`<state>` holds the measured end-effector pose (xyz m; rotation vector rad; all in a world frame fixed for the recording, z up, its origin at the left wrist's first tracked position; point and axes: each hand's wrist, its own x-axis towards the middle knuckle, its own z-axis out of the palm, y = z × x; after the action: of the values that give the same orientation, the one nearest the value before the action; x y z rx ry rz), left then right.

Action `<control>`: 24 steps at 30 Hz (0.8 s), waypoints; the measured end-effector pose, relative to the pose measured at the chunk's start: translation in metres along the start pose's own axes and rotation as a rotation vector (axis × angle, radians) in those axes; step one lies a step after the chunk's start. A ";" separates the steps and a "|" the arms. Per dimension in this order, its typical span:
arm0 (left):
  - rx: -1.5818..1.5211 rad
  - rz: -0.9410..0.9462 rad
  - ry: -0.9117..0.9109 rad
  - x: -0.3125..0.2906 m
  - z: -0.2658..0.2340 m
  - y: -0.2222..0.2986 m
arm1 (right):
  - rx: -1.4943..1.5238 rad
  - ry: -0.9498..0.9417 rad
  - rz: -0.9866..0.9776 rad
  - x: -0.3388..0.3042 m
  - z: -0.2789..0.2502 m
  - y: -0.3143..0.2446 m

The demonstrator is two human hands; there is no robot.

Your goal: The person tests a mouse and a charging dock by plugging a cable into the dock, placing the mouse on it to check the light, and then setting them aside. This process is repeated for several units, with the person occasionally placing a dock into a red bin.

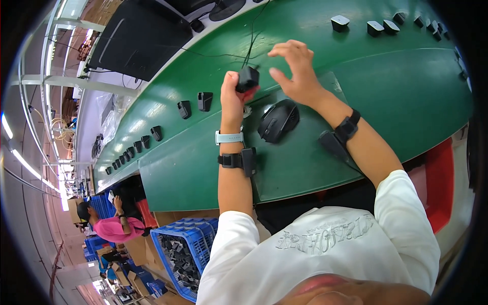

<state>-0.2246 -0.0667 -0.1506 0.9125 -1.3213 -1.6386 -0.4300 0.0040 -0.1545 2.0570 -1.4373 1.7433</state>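
Head view: small black part (248, 79) in left hand (232, 96); right hand (297, 71) just beside

White short sleeves; left wrist (230, 137) wears a pale band and black strap, right wrist (348, 126) apparently a black strap.

Lighting is bright and even, supplied by overhead strip lamps (20, 157) along the left rim, which burn out to white glare. The green bench (386, 86) carries a soft sheen and short, faint shadows under the forearms. Fisheye distortion bends straight edges strongly near the rim; corners vignette to black. Centre focus is sharp; periphery is soft.
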 end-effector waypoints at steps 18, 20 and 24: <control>-0.544 0.196 -0.137 0.003 -0.001 -0.009 | 1.371 -0.357 0.638 -0.003 -0.004 0.025; -0.399 0.187 -0.075 0.003 -0.002 -0.012 | 1.209 -0.144 0.733 -0.001 0.007 0.025; -0.126 0.202 -0.105 -0.002 0.007 -0.012 | 1.105 -0.164 0.686 -0.005 0.008 0.023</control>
<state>-0.2321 -0.0605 -0.1613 0.6054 -1.3189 -1.6089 -0.4396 -0.0104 -0.1721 2.2524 -1.4924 3.2887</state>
